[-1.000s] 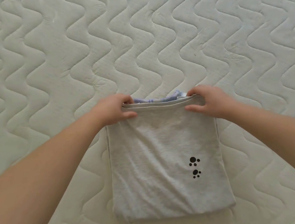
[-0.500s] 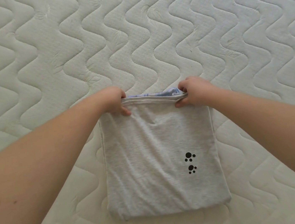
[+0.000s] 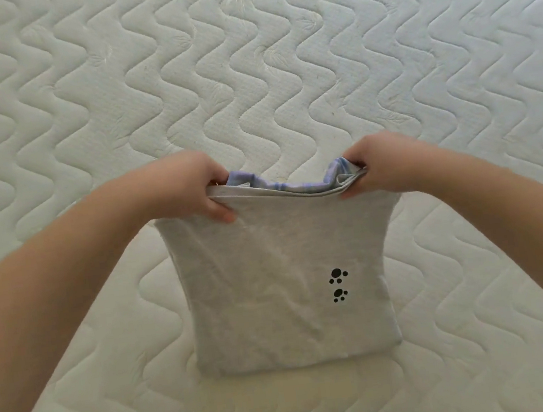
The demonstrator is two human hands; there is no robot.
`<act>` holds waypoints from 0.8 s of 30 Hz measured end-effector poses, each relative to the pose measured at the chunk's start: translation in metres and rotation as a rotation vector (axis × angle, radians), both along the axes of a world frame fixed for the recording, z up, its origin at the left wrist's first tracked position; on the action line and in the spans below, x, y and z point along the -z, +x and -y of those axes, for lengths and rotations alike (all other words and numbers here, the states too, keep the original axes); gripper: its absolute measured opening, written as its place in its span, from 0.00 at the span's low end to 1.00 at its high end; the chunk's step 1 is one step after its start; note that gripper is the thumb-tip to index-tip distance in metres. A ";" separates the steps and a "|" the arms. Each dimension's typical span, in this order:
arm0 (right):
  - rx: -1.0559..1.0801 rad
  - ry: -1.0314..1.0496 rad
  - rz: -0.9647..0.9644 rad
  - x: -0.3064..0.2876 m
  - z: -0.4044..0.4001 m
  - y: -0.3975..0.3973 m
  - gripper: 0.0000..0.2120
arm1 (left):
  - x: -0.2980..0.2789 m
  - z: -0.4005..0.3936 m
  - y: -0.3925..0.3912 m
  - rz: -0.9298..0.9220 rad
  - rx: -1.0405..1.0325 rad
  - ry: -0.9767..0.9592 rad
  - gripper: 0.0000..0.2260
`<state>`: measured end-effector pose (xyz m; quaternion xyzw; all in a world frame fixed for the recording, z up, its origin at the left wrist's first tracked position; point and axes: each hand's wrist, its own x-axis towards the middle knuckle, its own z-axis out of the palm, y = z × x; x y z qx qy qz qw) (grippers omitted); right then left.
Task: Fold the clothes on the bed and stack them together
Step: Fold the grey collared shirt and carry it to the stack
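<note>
Two hands hold one folded stack of clothes on a quilted white mattress (image 3: 247, 72). No other loose thing lies on the mattress in view, and nothing stands between the hands and the cloth; only the two bare forearms cross the lower corners of the view.

One grey shirt (image 3: 281, 273) makes up the outside of the stack, with two small black paw prints (image 3: 339, 284) on its lower right part, one above the other. One bluish patterned cloth (image 3: 298, 185) shows as a strip between the hands, tucked inside the grey layers at the far edge; how much of it there is cannot be told.

The left hand (image 3: 189, 188) grips the far left corner, thumb curled over the top of the cloth and fingers wrapped under it. The right hand (image 3: 381, 165) grips the far right corner the same way, pinching the layered edge between thumb and curled fingers.

That far edge is lifted off the mattress and sags a little in the middle, while the near edge lies flat on the mattress, close to the person. The grey sides slope inward from the hands down to the near edge. Bare mattress lies on every side of the stack, widest beyond the hands.
</note>
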<state>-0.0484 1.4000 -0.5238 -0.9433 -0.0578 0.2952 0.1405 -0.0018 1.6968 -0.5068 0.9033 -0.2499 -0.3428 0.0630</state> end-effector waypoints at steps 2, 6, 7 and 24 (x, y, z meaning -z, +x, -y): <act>0.032 0.032 0.048 -0.049 0.004 -0.008 0.12 | -0.047 -0.002 -0.010 0.058 -0.039 -0.043 0.17; 0.075 0.080 0.205 -0.135 0.007 -0.015 0.06 | -0.129 -0.007 -0.020 0.161 -0.144 -0.117 0.16; 0.081 0.086 0.257 -0.151 0.007 -0.016 0.06 | -0.145 -0.009 -0.021 0.209 -0.153 -0.129 0.17; 0.091 0.012 0.649 0.063 -0.034 -0.180 0.19 | 0.087 -0.025 -0.179 0.679 -0.050 -0.204 0.19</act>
